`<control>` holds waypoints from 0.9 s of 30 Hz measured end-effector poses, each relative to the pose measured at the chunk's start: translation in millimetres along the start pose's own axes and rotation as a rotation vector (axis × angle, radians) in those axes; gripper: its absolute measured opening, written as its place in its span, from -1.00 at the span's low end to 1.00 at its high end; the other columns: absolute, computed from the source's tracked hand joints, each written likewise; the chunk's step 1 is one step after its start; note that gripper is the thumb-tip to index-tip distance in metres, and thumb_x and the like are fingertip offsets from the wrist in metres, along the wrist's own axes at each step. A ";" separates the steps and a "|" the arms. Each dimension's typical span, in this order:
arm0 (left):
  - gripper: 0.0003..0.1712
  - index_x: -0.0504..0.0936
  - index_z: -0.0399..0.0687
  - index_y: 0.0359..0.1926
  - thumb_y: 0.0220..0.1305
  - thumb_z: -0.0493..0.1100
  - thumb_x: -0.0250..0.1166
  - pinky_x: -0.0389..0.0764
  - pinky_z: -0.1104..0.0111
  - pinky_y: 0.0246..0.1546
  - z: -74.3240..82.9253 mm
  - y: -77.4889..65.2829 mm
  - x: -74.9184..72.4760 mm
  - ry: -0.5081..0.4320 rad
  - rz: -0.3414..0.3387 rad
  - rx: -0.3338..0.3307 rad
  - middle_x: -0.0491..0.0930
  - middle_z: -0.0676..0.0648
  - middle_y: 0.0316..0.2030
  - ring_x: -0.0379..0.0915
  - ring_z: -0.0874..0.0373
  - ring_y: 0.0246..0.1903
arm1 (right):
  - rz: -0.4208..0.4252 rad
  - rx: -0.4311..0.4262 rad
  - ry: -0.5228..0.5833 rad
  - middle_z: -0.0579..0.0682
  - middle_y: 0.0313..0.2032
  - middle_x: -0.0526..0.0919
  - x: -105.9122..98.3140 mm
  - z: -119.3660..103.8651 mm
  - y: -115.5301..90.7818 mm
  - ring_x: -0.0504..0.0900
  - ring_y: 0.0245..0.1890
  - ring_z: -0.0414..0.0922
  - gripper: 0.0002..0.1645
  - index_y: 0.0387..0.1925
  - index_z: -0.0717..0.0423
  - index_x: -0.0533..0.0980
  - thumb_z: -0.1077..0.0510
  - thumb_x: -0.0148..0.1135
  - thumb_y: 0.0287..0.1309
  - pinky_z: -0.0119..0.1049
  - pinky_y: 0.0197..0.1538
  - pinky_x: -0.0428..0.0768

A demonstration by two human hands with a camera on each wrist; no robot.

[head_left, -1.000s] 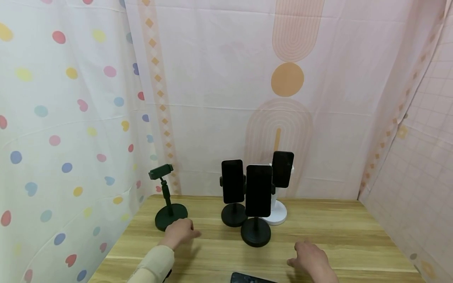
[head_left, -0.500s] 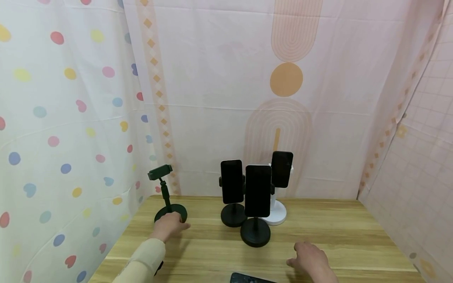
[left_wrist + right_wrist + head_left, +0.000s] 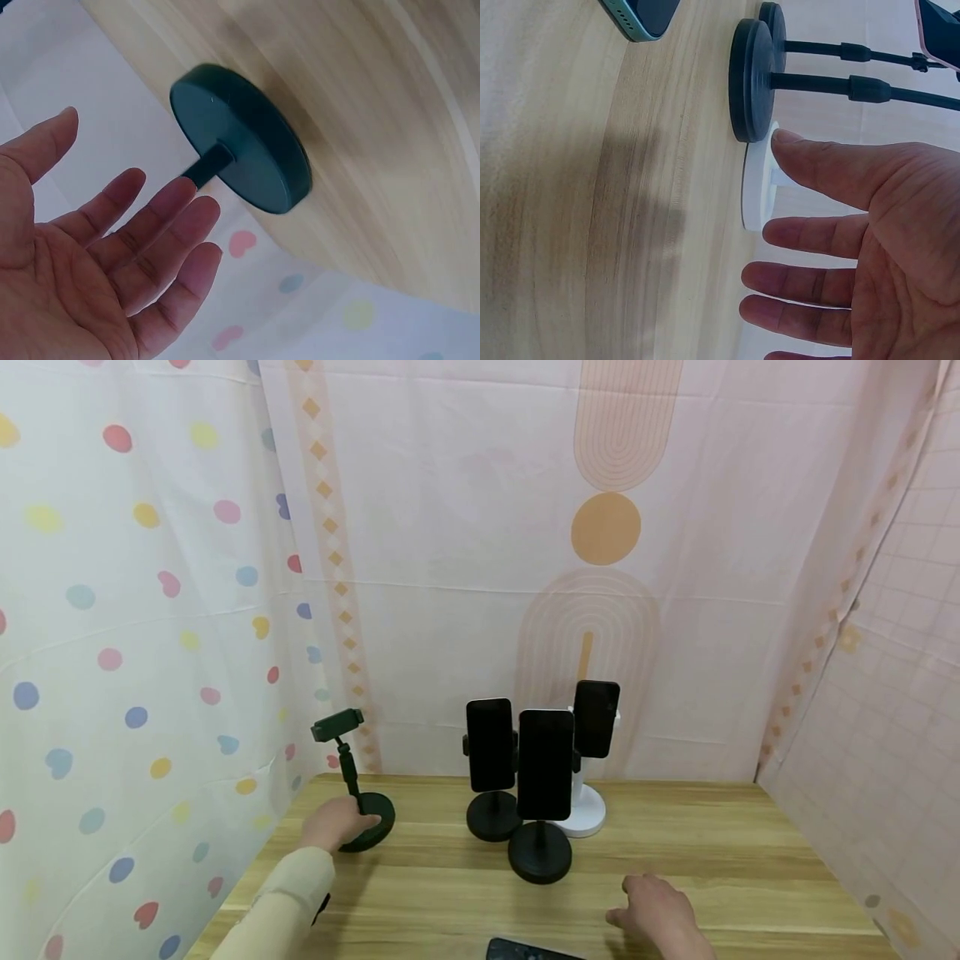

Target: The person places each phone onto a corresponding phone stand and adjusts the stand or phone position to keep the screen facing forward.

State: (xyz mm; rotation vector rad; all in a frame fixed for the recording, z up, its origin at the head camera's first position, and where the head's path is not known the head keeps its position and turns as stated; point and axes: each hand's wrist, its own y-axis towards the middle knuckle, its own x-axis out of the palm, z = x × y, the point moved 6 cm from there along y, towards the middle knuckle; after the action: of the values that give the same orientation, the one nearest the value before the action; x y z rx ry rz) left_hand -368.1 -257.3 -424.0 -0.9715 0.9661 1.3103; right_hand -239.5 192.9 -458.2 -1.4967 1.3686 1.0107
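Observation:
My left hand (image 3: pixel 332 823) is at the dark green phone stand (image 3: pixel 347 764) on the left of the table. In the left wrist view its fingers are spread and loosely bent, with the fingertips right by the post above the stand's round base (image 3: pixel 247 142). That stand's clamp carries no phone. My right hand (image 3: pixel 656 912) is over the front right of the table, thumb and fingers apart, holding nothing. In the head view, a phone (image 3: pixel 525 951) lies flat near the front edge, partly cut off by the frame.
Two black stands, each with a phone (image 3: pixel 491 745) (image 3: pixel 545 764), stand mid-table. Behind them is a white stand (image 3: pixel 588 812) with another phone (image 3: pixel 597 718). The wooden table (image 3: pixel 697 827) meets patterned curtains (image 3: pixel 442 510) at the back and both sides.
My left hand has moved left and away from me, up to the green stand's post. The right hand and the stands have stayed in place.

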 end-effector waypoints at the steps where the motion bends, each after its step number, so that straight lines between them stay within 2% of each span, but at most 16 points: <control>1: -0.50 0.62 -0.34 -0.22 0.29 0.10 0.31 0.56 0.02 -0.32 -1.9 1.1 -1.5 -0.007 0.001 -0.007 0.63 -0.22 -0.29 0.53 -0.07 -0.35 | 0.000 0.001 -0.002 0.19 -0.21 0.64 0.2 0.0 -0.1 0.61 -0.18 0.22 -0.42 -0.13 0.31 0.60 -0.08 0.51 -0.01 0.20 -0.14 0.54; 8: -0.46 0.62 -0.36 -0.17 0.34 0.14 0.24 0.58 -0.02 -0.27 -9.6 8.7 -12.5 -0.031 0.016 -0.044 0.63 -0.32 -0.20 0.57 -0.15 -0.27 | 0.024 0.003 -0.007 0.19 -0.21 0.64 1.0 1.3 0.5 0.61 -0.18 0.22 -0.44 -0.15 0.28 0.61 -0.08 0.51 -0.02 0.18 -0.14 0.54; 12: -0.43 0.64 -0.32 -0.27 0.38 0.18 0.17 0.55 0.07 -0.40 -14.7 14.3 -14.6 -0.033 0.021 -0.071 0.63 -0.26 -0.31 0.55 -0.08 -0.37 | 0.007 0.016 -0.006 0.19 -0.21 0.65 1.8 3.0 1.4 0.62 -0.19 0.20 -0.43 -0.14 0.29 0.61 -0.09 0.51 -0.01 0.15 -0.16 0.56; 16: -0.43 0.64 -0.33 -0.31 0.41 0.16 0.14 0.54 0.09 -0.47 -19.5 20.7 -18.7 -0.027 0.078 -0.066 0.63 -0.27 -0.36 0.57 -0.10 -0.41 | -0.022 0.032 0.002 0.21 -0.20 0.65 3.2 4.7 3.1 0.62 -0.18 0.21 -0.42 -0.12 0.30 0.61 -0.09 0.49 0.02 0.15 -0.15 0.56; 19: -0.46 0.60 -0.28 -0.39 0.40 0.15 0.15 0.51 0.13 -0.52 -24.1 26.2 -21.4 -0.060 0.127 -0.072 0.59 -0.19 -0.45 0.53 -0.05 -0.45 | -0.018 0.030 0.000 0.21 -0.20 0.65 3.1 4.6 3.0 0.62 -0.18 0.21 -0.42 -0.13 0.30 0.61 -0.09 0.49 0.02 0.15 -0.14 0.56; 22: -0.44 0.56 -0.26 -0.44 0.40 0.18 0.15 0.44 0.18 -0.54 -27.6 31.2 -23.1 -0.102 0.134 -0.097 0.52 -0.16 -0.52 0.47 -0.02 -0.50 | -0.019 0.027 0.000 0.20 -0.21 0.65 3.1 4.2 2.9 0.62 -0.19 0.21 -0.43 -0.13 0.30 0.61 -0.09 0.49 0.02 0.15 -0.14 0.56; 25: -0.42 0.59 -0.33 -0.32 0.40 0.18 0.14 0.46 0.15 -0.52 -29.0 36.2 -25.8 -0.115 0.141 -0.112 0.56 -0.25 -0.46 0.50 -0.07 -0.46 | -0.026 0.030 0.004 0.20 -0.22 0.65 3.4 4.7 3.0 0.62 -0.20 0.21 -0.43 -0.13 0.31 0.61 -0.09 0.49 0.03 0.15 -0.14 0.56; 27: -0.37 0.59 -0.41 -0.06 0.41 0.18 0.13 0.54 0.05 -0.45 -27.9 39.1 -28.3 -0.107 0.152 -0.108 0.60 -0.39 -0.28 0.56 -0.18 -0.35 | -0.033 0.034 0.008 0.20 -0.22 0.65 3.9 5.6 3.1 0.62 -0.20 0.20 -0.42 -0.12 0.31 0.61 -0.09 0.48 0.04 0.15 -0.14 0.56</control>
State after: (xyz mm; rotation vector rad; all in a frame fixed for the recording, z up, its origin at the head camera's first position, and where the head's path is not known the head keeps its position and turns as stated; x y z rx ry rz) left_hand -408.3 -291.7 -406.7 -0.9136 0.9087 1.5393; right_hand -242.4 196.9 -463.9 -1.4946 1.3566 0.9571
